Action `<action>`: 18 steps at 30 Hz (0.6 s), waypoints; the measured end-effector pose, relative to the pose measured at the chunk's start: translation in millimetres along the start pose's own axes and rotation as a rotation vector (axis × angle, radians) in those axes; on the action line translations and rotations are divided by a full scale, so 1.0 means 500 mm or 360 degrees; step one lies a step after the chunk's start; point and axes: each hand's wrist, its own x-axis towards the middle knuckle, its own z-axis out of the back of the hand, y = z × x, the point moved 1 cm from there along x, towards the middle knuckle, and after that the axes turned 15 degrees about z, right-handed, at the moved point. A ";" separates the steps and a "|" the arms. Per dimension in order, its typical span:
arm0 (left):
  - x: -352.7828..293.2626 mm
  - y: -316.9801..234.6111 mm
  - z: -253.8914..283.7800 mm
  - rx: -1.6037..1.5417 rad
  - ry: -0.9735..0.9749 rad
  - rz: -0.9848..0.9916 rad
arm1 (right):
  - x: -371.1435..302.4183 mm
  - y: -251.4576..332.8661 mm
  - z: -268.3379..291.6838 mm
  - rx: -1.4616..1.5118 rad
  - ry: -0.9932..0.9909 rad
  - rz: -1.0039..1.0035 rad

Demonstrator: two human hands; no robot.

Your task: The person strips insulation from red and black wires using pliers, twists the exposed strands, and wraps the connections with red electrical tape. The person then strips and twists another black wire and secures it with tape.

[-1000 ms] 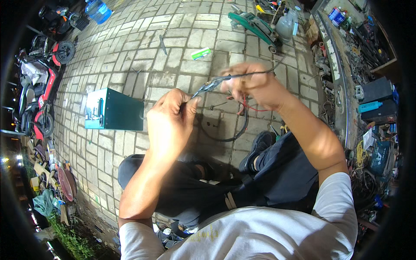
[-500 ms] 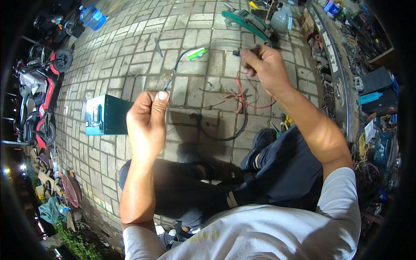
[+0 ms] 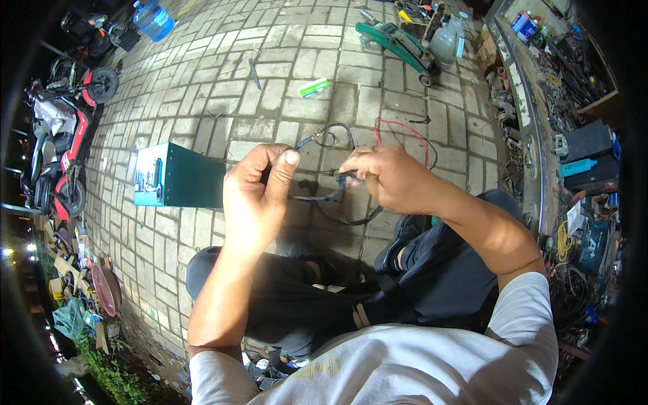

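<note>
My left hand pinches one end of a black cable between thumb and forefinger. From there the cable bends in a small loop toward my right hand, whose fingers are closed on another part of it. Exactly how those fingers grip it is partly hidden. A red wire curves over the paving just beyond my right hand. Below the hands, more dark cable arcs close to the ground near my shoe. Beside my left hand stands a dark green box with a handle on its end.
A small green-and-white packet lies on the paving ahead. Farther off are a green floor jack and a cloudy plastic jug. Tools and parts crowd the right side. A red scooter and a blue water bottle are leftward.
My right hand has come down and inward, closer to my left hand. My left hand has shifted slightly right. The cable now loops between them, and the red wire lies differently.
</note>
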 end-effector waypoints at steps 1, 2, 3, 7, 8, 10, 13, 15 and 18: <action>0.000 0.001 -0.001 -0.0011 0.0005 -0.0017 | 0.001 0.003 -0.007 -0.0023 -0.0068 0.0019; 0.000 0.002 -0.002 -0.0022 0.0012 -0.0034 | 0.000 0.005 -0.006 -0.0027 -0.0020 -0.0006; 0.002 0.009 -0.004 -0.0052 -0.0003 -0.0100 | 0.000 0.009 -0.003 -0.0033 0.0028 -0.0032; 0.004 0.025 -0.004 -0.0003 0.0051 -0.0093 | 0.031 0.054 0.032 -0.0405 0.0383 -0.0325; 0.003 0.026 -0.004 0.0002 0.0052 -0.0084 | 0.038 0.063 0.037 -0.0506 0.0493 -0.0449; 0.002 0.024 -0.007 0.0009 0.0061 -0.0071 | 0.027 0.052 0.025 -0.0481 0.0199 -0.0192; 0.001 0.021 -0.014 -0.0047 0.0067 -0.0063 | 0.011 0.031 0.013 -0.0383 0.0077 -0.0091; 0.002 0.024 -0.014 -0.0053 0.0085 -0.0069 | 0.009 0.038 0.022 -0.0294 0.0144 -0.0217; -0.002 0.029 -0.009 -0.0057 0.0099 -0.0036 | 0.049 0.069 0.066 -0.0637 0.0656 -0.0423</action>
